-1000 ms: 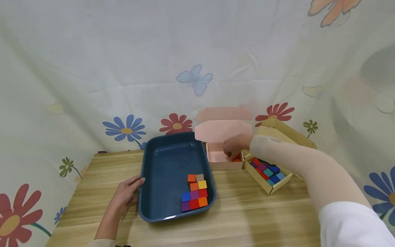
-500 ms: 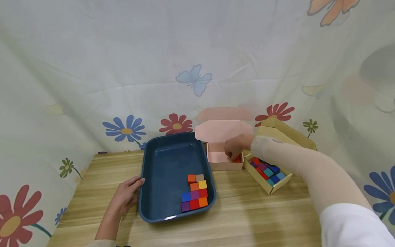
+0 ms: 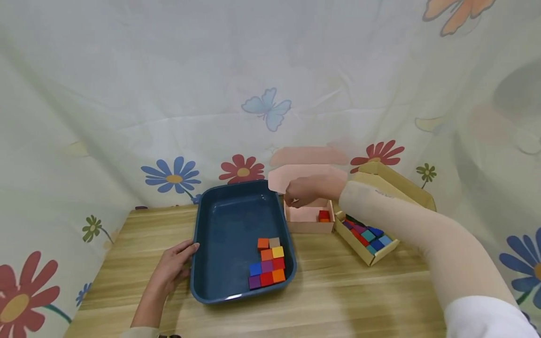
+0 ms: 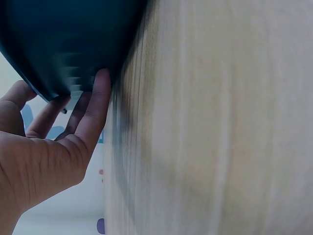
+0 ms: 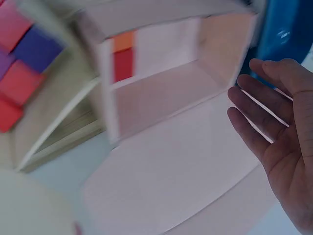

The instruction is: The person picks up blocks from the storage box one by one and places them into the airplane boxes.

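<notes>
My left hand [image 3: 173, 263] holds the left side of a dark blue tray [image 3: 228, 298]; in the left wrist view the thumb is at the rim and the fingers [image 4: 98, 98] lie against the outer wall. Coloured cubes [image 3: 266, 266] stand in rows in the tray's near right corner. Over the left part of an open pink box [image 3: 310, 227] hovers my right hand [image 3: 304, 190], its fingers [image 5: 252, 122] loosely bent with nothing between them. A red cube [image 3: 323, 214] and an orange cube [image 5: 123, 41] sit together in that box's right corner.
Right of the pink box stands an open yellow cardboard box [image 3: 354, 247] full of coloured cubes [image 3: 367, 236], partly under my right forearm. Both lids are raised at the back. A flowered cloth [image 3: 211, 117] hangs behind the wooden table [image 3: 313, 291].
My right hand has lifted from the pink box's right corner and moved left, uncovering the red and orange cubes there. The left hand and the tray stay in place.
</notes>
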Action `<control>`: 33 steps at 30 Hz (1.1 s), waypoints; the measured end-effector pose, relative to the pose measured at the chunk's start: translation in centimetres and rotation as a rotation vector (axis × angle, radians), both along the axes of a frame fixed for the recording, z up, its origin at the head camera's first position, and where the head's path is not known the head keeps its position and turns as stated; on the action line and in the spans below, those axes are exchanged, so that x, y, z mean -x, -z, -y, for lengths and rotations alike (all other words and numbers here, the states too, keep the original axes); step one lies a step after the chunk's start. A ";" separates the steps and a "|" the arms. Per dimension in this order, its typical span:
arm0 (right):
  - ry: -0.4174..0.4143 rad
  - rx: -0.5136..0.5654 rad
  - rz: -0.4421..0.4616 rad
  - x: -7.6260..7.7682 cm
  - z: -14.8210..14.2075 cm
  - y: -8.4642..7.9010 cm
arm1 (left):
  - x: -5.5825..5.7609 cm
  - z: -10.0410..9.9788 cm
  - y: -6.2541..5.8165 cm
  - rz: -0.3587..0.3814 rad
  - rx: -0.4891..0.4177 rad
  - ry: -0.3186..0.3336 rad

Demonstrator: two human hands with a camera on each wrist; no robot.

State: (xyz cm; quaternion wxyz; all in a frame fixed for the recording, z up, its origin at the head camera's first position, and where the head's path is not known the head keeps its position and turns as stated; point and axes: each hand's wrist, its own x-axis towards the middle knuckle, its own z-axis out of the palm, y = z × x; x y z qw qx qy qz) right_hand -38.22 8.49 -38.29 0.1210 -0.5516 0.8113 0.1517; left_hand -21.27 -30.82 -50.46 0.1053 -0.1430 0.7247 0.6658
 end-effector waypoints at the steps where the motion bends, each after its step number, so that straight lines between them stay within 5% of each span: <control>1: -0.032 0.008 -0.013 -0.4 0.5 -0.1 | 0.1 0.0 0.0 -0.003 0.001 -0.002; 11: -0.195 -0.028 0.031 -6.1 6.2 0.8 | -0.2 0.1 -0.1 0.003 0.020 0.014; 20: -0.427 -0.138 0.074 -11.1 10.4 2.7 | -0.1 0.1 0.0 -0.014 0.003 0.010; 27: -0.527 -0.298 0.086 -13.5 12.5 3.8 | 0.0 0.0 0.1 -0.013 0.012 0.008; 33: -0.547 -0.303 0.122 -14.4 13.5 4.8 | 0.1 0.1 0.1 -0.010 0.012 0.016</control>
